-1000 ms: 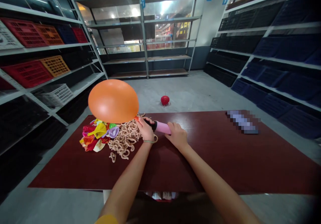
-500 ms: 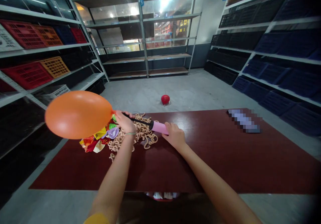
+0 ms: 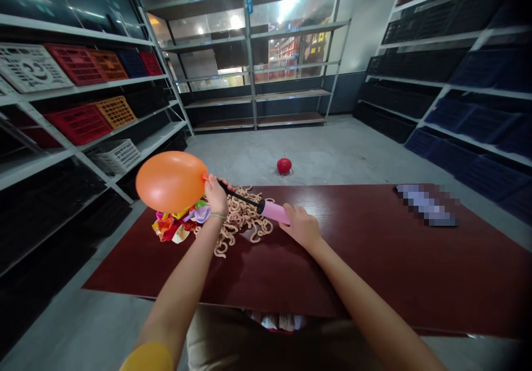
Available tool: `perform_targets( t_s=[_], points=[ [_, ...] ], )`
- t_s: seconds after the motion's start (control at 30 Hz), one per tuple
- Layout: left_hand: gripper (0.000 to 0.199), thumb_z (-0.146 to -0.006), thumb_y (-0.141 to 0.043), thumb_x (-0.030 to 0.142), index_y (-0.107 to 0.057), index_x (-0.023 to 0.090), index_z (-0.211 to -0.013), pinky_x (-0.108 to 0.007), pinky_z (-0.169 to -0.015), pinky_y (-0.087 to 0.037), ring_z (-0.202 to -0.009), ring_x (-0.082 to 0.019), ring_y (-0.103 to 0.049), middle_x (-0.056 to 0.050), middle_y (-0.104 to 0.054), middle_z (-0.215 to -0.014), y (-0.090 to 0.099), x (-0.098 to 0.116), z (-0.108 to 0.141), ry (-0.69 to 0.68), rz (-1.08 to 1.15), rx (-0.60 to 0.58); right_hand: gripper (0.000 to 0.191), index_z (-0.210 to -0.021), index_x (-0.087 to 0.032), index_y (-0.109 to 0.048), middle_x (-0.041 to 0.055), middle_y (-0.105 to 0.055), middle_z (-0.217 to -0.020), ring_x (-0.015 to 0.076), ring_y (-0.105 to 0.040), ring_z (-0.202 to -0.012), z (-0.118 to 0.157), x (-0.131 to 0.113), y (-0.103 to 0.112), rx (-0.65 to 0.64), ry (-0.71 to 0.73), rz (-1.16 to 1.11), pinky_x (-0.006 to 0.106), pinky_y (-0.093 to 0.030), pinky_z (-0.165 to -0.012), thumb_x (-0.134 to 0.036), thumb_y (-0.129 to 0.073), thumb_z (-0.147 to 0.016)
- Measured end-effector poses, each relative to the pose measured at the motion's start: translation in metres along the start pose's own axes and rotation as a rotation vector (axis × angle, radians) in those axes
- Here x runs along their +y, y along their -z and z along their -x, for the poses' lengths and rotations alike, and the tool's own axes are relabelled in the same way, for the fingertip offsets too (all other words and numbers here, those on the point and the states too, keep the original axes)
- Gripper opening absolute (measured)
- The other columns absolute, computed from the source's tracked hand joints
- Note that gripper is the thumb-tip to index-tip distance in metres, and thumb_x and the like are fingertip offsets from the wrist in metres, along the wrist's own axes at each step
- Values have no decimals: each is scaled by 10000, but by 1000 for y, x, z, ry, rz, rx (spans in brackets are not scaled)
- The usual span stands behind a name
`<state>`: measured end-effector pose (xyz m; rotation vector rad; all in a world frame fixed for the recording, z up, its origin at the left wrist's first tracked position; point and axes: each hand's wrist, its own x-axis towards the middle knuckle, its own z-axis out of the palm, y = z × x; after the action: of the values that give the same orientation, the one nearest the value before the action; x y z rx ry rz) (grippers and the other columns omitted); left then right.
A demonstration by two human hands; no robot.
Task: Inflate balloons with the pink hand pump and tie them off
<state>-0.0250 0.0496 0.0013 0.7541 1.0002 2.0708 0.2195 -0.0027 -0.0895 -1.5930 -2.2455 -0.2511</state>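
Note:
An inflated orange balloon (image 3: 171, 182) points leftward above the table, its neck at the nozzle end of a hand pump. My left hand (image 3: 216, 194) is closed round that neck and the pump's black end. The fingers of my right hand (image 3: 302, 225) wrap round the pink barrel of the pump (image 3: 274, 212), and a black rod shows between the hands. Below the balloon lie crumpled uninflated balloons (image 3: 177, 228) in red, yellow, purple and green. Beside them spreads a heap of beige curly strings (image 3: 245, 214), partly hidden by my left hand and the pump.
On the dark red table (image 3: 353, 271) a blurred flat item (image 3: 426, 204) lies at the right. A red ball-like object (image 3: 284, 166) rests on the floor beyond the table. Shelves with crates (image 3: 78, 121) line both sides.
The view has shifted, so most things appear farther right. The orange balloon looks smaller and tilts differently. Both hands keep their hold on the pump.

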Motion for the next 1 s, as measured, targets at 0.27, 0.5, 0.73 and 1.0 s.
perform_targets(
  t_s=[0.27, 0.5, 0.73, 1.0],
  points=[
    [249, -927, -415, 429, -340, 230, -797, -219, -440, -391, -389, -79, -439, 78, -436, -556, -25, -29, 32, -10, 10, 134, 395, -1189, -234, -525, 62, -602, -996, 218, -520, -899, -4, 5, -5, 46, -85, 31, 280, -256, -591, -380, -589, -828],
    [292, -904, -466, 480, -362, 223, -814, -219, -467, -431, -396, -70, -454, 84, -452, -571, -45, -62, 70, 99, 55, 5, 388, -1190, -233, -529, 45, -603, -972, 207, -521, -889, 1, 7, -4, 83, -58, 20, 290, -258, -585, -367, -585, -830],
    [254, -933, -412, 428, -386, 209, -809, -244, -460, -427, -409, -94, -484, 53, -474, -599, -21, 1, 15, -13, 14, 2, 387, -1184, -236, -525, 53, -625, -980, 207, -545, -890, -1, 3, -6, 90, -35, -68, 268, -291, -606, -358, -577, -820],
    [274, -905, -467, 457, -374, 225, -793, -203, -425, -387, -379, -70, -437, 82, -442, -568, -62, -22, 48, -8, 49, 6, 414, -1200, -231, -505, 54, -629, -1015, 219, -566, -926, -2, 6, -9, 121, -147, -157, 278, -332, -628, -351, -586, -812]
  ],
)
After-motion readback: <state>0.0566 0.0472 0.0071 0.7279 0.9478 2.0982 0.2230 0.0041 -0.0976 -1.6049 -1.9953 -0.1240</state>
